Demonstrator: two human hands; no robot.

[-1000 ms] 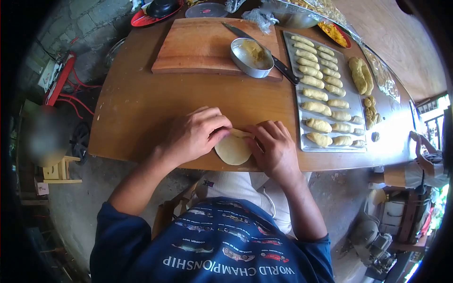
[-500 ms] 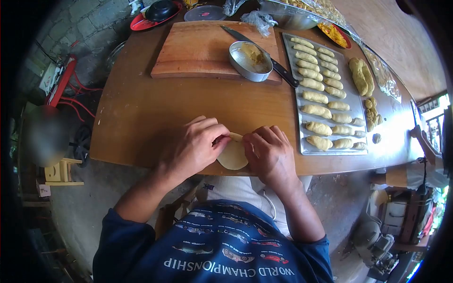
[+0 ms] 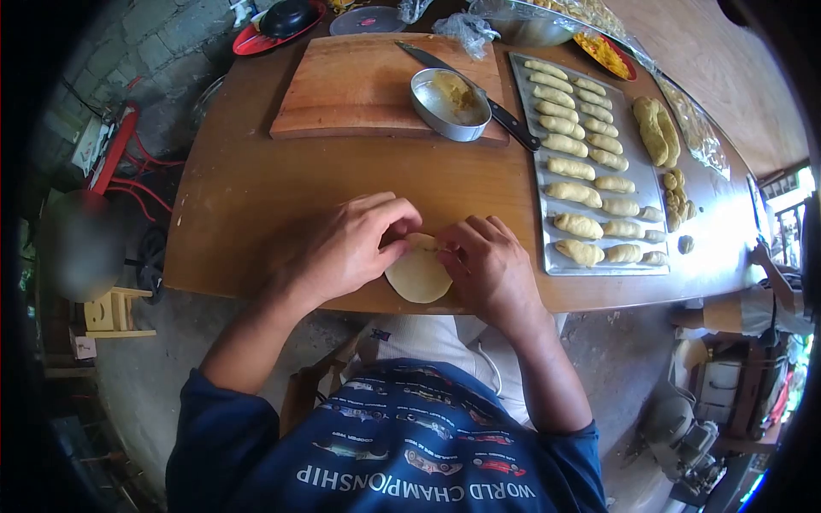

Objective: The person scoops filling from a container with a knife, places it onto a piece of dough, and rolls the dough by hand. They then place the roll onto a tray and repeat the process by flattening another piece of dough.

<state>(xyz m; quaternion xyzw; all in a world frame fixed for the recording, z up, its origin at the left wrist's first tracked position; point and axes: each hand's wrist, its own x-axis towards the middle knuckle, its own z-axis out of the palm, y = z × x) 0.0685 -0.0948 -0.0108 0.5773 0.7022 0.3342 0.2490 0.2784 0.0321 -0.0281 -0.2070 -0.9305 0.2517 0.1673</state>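
A thin round piece of dough (image 3: 418, 280) lies flat on the table near its front edge. Its far edge looks folded over, and whether anything sits inside that fold cannot be made out. My left hand (image 3: 355, 248) is at the left of this fold, fingers curled and thumb against the dough. On the other side, my right hand (image 3: 492, 269) pinches the fold's right end with thumb and fingertips, which partly hide it. To the right is a metal tray (image 3: 556, 267) with rows of rolled dough pieces (image 3: 575, 194).
A wooden cutting board (image 3: 342, 85) lies ahead, with an oval tin (image 3: 462, 132) of yellowish paste and a knife (image 3: 513, 128) on its right side. Larger dough lumps (image 3: 656, 132) rest beyond the tray. Red plates (image 3: 629, 64) and a metal bowl (image 3: 530, 32) stand at the back.
My left hand has shifted slightly up and its fingers have loosened from the dough's far edge. The fold shows more now. My right hand has stayed at its end.
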